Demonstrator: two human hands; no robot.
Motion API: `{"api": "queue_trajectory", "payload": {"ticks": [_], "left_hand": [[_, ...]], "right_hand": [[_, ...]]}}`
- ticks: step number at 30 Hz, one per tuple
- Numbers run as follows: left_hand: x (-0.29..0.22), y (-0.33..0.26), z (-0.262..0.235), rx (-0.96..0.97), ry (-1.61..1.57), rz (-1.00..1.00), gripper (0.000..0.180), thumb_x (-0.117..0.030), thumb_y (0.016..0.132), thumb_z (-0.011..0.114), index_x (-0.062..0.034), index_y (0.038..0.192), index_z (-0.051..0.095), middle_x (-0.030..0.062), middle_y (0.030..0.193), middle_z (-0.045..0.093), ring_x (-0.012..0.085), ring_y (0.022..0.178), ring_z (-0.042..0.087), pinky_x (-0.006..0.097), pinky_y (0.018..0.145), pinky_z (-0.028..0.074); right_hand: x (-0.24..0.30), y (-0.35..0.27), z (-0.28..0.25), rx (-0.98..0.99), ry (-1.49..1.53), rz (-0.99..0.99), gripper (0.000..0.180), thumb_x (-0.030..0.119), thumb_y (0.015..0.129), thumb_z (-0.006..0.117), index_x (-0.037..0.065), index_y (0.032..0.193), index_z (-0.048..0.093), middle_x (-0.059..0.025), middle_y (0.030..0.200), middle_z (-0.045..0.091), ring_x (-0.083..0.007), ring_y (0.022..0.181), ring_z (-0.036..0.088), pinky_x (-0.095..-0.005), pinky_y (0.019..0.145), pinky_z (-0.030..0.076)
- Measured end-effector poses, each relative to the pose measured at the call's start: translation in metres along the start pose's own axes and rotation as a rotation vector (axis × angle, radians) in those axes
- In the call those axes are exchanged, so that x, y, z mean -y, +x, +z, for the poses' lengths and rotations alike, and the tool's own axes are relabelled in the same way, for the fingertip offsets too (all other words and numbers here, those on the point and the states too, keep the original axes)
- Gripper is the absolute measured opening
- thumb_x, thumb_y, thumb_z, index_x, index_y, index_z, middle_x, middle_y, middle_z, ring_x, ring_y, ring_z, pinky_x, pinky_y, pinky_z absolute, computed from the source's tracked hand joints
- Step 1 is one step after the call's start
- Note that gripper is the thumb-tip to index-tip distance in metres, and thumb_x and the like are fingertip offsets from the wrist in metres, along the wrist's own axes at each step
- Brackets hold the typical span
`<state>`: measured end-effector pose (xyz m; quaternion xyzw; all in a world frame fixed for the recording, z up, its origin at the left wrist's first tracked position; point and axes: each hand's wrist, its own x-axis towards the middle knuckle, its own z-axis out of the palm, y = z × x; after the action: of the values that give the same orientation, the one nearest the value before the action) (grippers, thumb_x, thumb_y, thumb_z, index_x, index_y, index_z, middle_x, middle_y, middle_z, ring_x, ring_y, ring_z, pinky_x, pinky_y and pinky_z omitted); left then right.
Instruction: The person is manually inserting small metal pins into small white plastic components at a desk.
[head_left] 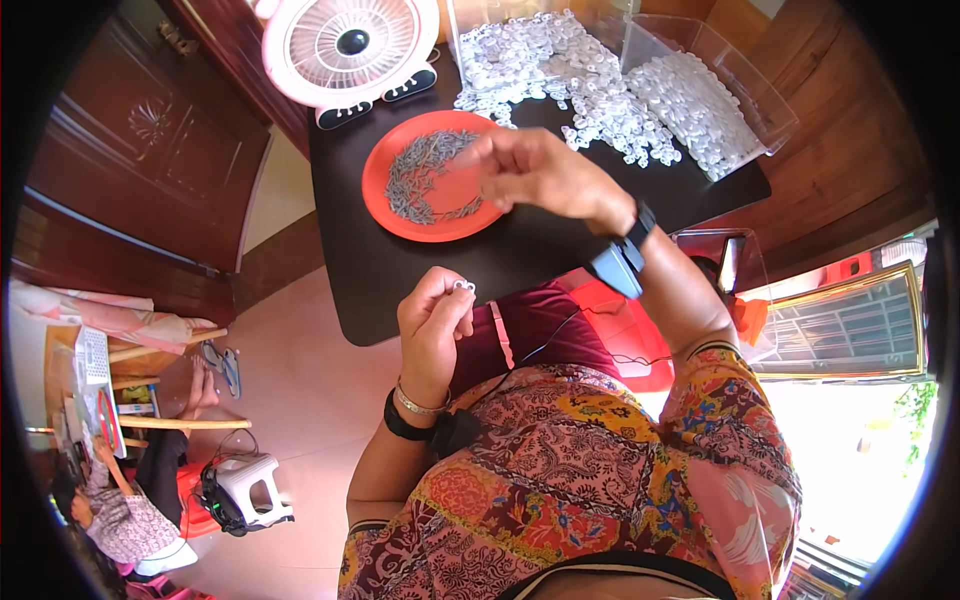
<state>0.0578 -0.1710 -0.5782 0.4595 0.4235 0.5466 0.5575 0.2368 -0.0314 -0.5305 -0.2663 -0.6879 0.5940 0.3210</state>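
Observation:
My left hand (432, 318) is closed in a pinch in front of the dark table's near edge. Between its thumb and forefinger sits a small white plastic clip (464, 286) with ring-like holes. Over the right side of a round red plate (376, 200) hovers my right hand (545, 178). Its bent fingers are smeared by motion, so whether anything is between them cannot be told. Many small grey nail-like pins (408, 180) lie in the plate, mostly along its left and far side.
Loose white clips (620, 125) spread over the table's (365, 285) far side. More fill a clear plastic bin (695, 110) at the far right. A pink-and-white fan (350, 45) stands at the far left. Another person (130, 515) sits at lower left, near a white stool (250, 488).

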Motion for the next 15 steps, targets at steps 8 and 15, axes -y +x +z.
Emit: {"api": "queue_trajectory", "payload": {"ticks": [8,15], "left_hand": [[-0.002,0.008,0.018,0.042,0.070,0.034,0.013,-0.010,0.090,0.049,-0.0028,0.080,0.052,0.0006,0.062,0.050,0.0052,0.052,0.042,0.020,0.049,0.029],[-0.007,0.009,0.028,0.071,0.148,0.044,0.013,-0.010,0.090,0.048,-0.0029,0.079,0.052,-0.0008,0.062,0.048,0.0043,0.053,0.040,0.020,0.049,0.028]], "right_hand": [[-0.006,-0.060,0.020,-0.023,0.335,0.181,0.011,0.009,0.088,0.065,-0.001,0.093,0.064,-0.0040,0.081,0.066,-0.0086,0.070,0.062,-0.0216,0.067,0.052],[-0.011,-0.069,0.028,-0.015,0.261,0.124,0.016,0.015,0.091,0.062,-0.001,0.093,0.063,-0.0010,0.079,0.064,-0.0066,0.070,0.060,-0.0209,0.067,0.050]]}}
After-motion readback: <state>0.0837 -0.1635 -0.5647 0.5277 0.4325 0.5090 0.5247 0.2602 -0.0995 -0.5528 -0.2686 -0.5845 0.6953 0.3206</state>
